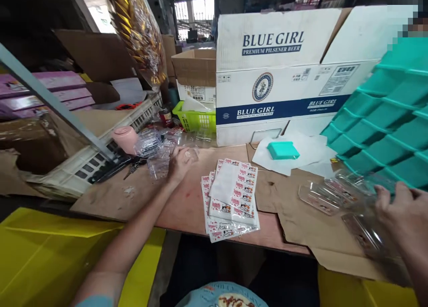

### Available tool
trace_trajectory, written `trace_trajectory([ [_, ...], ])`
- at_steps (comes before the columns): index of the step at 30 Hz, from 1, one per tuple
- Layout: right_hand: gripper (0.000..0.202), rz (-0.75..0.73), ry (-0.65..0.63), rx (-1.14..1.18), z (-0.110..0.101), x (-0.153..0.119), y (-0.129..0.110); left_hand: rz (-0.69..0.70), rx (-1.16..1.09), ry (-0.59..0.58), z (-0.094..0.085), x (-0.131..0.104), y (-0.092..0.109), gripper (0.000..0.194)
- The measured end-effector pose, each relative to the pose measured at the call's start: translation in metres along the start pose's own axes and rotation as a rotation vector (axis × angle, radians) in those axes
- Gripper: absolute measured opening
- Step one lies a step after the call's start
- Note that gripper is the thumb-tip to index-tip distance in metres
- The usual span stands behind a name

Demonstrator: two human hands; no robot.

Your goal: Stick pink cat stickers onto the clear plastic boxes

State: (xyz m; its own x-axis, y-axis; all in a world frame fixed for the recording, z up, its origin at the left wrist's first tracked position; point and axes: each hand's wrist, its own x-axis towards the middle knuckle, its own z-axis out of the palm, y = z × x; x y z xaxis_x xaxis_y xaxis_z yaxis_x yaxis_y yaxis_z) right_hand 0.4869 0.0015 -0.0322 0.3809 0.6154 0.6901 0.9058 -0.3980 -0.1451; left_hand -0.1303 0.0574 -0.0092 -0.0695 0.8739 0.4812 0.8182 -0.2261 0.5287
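My left hand is closed on a small clear plastic piece, beside a pile of clear plastic packaging. My right hand is at the right edge over several clear plastic packs; its fingers are curled near one of them, and whether it grips anything is unclear. Between the hands lies a stack of sticker sheets with cat prints and pink lettering. Behind it, a small teal box rests on white paper.
A white Blue Girl carton stands at the back, beside a green basket. Teal trays are stacked at the right. A pink cup-like item, scissors and a pale crate are on the left.
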Motion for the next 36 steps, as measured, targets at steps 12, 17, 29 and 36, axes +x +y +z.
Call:
trace_trajectory([
  [12,0.044,-0.801,-0.526,0.668,-0.085,-0.132,-0.241,0.108,0.217,-0.306,0.008,-0.003,0.01,0.032],
  [17,0.027,-0.936,-0.542,0.611,-0.08,-0.152,-0.26,0.13,-0.073,-0.292,0.02,-0.03,0.045,0.04],
  [29,0.06,-0.626,-0.722,0.538,-0.018,-0.074,-0.307,-0.032,-0.298,-0.326,0.089,-0.043,0.037,0.062],
  [36,0.052,-0.686,-0.727,0.625,0.009,-0.074,-0.338,-0.051,-0.388,-0.238,0.084,-0.063,0.036,0.072],
])
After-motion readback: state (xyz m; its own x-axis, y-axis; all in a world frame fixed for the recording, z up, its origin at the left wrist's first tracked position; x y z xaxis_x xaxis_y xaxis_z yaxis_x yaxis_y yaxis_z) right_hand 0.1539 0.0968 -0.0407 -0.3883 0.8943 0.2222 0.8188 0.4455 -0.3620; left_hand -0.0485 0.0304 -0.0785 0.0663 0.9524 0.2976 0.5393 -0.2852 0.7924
